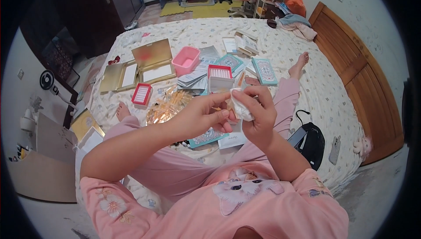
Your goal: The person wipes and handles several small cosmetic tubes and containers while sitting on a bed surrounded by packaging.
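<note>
My right hand [259,114] is closed round a crumpled white tissue [242,106], holding it up in front of my chest. Close beside it, my left hand [209,111] has its fingers curled and brought together at the tissue's edge. Whatever those fingertips pinch, if anything, is too small to make out. Just beyond the hands stands a white box with a red rim [220,72], filled with rows of slim white pieces. Below and left of the hands lies a heap of small gold-and-clear wrapped packets [169,105], partly hidden by my left forearm.
Gold hinged boxes [152,57] lie open at the far left, next to a pink bin [186,59]. A smaller red-rimmed box [142,94] sits nearer. Flat silver packets [195,74] and teal patterned boxes [265,71] spread across the bed. At right are a black bag [312,144] and a phone [334,150].
</note>
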Demonstrator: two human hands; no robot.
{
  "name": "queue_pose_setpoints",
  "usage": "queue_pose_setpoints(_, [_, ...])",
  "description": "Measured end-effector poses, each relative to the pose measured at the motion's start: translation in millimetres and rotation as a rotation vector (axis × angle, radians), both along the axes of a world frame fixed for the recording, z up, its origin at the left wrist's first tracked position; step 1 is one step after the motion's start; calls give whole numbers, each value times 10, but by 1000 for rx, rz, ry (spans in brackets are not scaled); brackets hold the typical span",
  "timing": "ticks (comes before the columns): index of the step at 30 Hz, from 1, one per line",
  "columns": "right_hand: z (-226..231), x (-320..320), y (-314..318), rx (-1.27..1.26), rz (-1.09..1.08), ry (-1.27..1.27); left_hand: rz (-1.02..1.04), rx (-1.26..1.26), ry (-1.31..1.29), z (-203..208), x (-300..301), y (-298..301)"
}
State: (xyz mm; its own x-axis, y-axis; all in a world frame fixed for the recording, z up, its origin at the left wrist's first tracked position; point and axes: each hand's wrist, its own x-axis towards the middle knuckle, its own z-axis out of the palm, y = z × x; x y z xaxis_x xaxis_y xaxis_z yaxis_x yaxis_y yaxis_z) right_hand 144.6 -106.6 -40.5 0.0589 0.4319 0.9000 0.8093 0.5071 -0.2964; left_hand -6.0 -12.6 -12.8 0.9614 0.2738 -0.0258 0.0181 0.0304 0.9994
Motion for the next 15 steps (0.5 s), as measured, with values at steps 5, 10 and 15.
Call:
queue_pose_setpoints(5, [-83,-81,-48,-40,90,-19,-32,66,52,58,4,56])
queue_pose_setpoints(10, [-100,-30,-57,-85,126,9,14,55,34,43,-17,27])
queue_pose_setpoints(15, [16,17,8,35,10,-121,-13,-1,3,76,4,33])
